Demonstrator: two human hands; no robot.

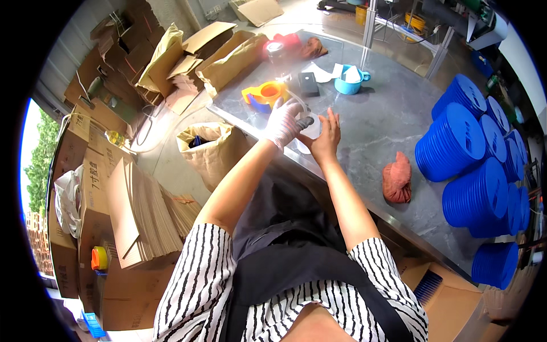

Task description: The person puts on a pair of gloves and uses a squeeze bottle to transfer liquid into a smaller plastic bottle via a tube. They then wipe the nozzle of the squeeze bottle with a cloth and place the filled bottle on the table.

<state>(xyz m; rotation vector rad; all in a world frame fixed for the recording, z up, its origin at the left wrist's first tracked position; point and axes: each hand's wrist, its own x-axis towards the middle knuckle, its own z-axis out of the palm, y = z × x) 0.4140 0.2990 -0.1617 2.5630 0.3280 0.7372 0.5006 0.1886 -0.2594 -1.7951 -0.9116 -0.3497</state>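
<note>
Clamped in the gloved left hand [283,121] was a short dark handle-like tool [305,121], its fingers curled fully round it, while the bare right hand [326,137] stood just beside it with fingers spread and raised, pressed against a round white piece [310,134] that the two hands shared between them; whether the right hand truly pinched that piece or only steadied it could not be told. Both hands worked just inside the near edge of the grey stone-patterned table [364,122], where the forearms could reach without stretching. Just beyond the left hand sat an orange-and-yellow tape dispenser [266,94] on a blue base, close enough to be taken without a long reach, judging by its position. Farther off lay a small black box [308,84] and a light blue cup [348,81] with white paper in it. Right of the grip a crumpled reddish cloth [397,178] lay apart, with bare tabletop between, and well past that stood stacks of blue lids [456,142] crowding the far right side. Left of and below the hands, off the table edge, an open brown paper sack [212,149] stood on the floor, and flattened cardboard [134,214] lay stacked farther left.
</note>
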